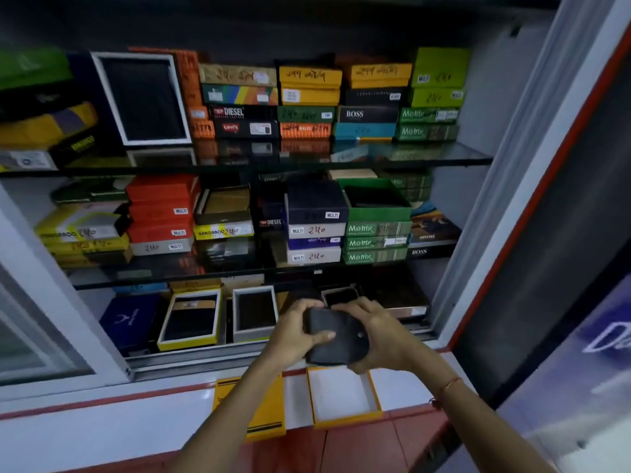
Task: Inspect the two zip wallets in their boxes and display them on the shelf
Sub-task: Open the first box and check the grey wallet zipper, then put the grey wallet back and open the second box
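Black and softly grained, a zip wallet (336, 337) is held in the air by a person's two bare hands, in front of the lowest shelf of a glass-fronted cabinet (471, 186) packed with stacked wallet boxes. The left hand (297, 331) wraps the wallet's left end, thumb lying across its face and fingers curled behind; the right hand (374, 334) closes around the right end, where the rounded corner sits against the palm. Both hands are closed on it, probably so it can be turned and checked from each side before going back. Its long axis runs roughly left to right across the view, dipping slightly toward the right, with the broad face tilted up toward the camera; a small pale dot, perhaps a stud or zip pull, shows near the right end, but which way the zip runs cannot be made out. Directly below, on the white and red counter (102, 414), an open yellow-edged box (343, 396) lies with its white inside bare, and its yellow lid (256, 409) rests just beside it to the left, seemingly set within easy reach to take the wallet again. On the bottom shelf behind the hands, a yellow-rimmed open box (191, 320) and a white-rimmed open box (254, 314) stand propped up showing dark wallets, suggesting how this one is meant to be displayed.
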`<state>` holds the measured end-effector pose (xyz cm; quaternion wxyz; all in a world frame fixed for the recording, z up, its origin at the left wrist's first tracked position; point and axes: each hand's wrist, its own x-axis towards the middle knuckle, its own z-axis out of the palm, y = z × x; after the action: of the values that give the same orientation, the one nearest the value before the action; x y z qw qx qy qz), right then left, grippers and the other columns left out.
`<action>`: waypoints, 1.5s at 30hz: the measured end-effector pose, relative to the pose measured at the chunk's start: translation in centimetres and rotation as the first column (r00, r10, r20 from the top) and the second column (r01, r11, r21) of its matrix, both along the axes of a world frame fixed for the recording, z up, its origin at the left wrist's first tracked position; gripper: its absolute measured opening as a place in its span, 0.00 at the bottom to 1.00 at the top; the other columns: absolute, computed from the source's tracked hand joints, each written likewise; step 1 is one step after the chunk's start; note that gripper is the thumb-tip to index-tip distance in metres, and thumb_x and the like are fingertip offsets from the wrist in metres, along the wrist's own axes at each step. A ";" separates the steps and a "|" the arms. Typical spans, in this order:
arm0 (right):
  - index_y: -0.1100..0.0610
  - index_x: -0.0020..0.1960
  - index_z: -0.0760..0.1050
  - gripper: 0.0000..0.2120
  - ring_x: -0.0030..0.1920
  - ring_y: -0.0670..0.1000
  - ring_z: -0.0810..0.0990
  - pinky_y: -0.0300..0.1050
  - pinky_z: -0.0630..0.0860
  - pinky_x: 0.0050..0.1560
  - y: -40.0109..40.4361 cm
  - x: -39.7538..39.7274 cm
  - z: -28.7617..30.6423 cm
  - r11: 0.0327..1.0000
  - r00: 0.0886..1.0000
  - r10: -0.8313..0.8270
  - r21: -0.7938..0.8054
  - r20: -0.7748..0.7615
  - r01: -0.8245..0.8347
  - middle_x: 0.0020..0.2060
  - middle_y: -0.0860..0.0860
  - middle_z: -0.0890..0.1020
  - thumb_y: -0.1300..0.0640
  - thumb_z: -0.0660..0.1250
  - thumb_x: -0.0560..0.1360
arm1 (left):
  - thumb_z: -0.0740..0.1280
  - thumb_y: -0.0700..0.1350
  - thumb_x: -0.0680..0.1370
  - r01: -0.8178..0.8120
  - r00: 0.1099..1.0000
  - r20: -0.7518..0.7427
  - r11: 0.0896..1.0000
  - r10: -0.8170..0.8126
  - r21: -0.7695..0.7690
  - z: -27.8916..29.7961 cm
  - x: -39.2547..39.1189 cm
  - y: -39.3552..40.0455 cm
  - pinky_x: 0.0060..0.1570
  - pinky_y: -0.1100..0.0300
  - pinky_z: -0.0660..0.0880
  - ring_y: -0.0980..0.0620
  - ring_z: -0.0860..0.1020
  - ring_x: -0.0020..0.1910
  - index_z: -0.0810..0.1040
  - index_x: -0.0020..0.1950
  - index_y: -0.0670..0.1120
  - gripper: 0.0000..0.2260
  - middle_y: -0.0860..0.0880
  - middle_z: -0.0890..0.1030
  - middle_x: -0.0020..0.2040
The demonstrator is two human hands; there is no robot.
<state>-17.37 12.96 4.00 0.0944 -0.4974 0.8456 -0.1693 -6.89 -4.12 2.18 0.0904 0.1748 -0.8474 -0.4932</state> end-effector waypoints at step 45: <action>0.55 0.60 0.79 0.18 0.59 0.52 0.77 0.43 0.75 0.57 -3.4 2.4 -8.6 0.959 0.997 -0.082 0.271 0.000 0.079 0.59 0.52 0.79 0.52 0.72 0.71 | 0.70 0.44 0.74 0.181 0.944 0.327 0.895 -0.043 -0.407 -7.3 5.4 0.0 0.67 0.62 0.66 0.52 0.69 0.69 0.70 0.71 0.48 0.26 0.51 0.71 0.69</action>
<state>-15.01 9.56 -4.60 0.1593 -0.4442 0.8797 -0.0588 -1.44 -4.10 -5.15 -0.0359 0.1757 -0.9476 -0.2644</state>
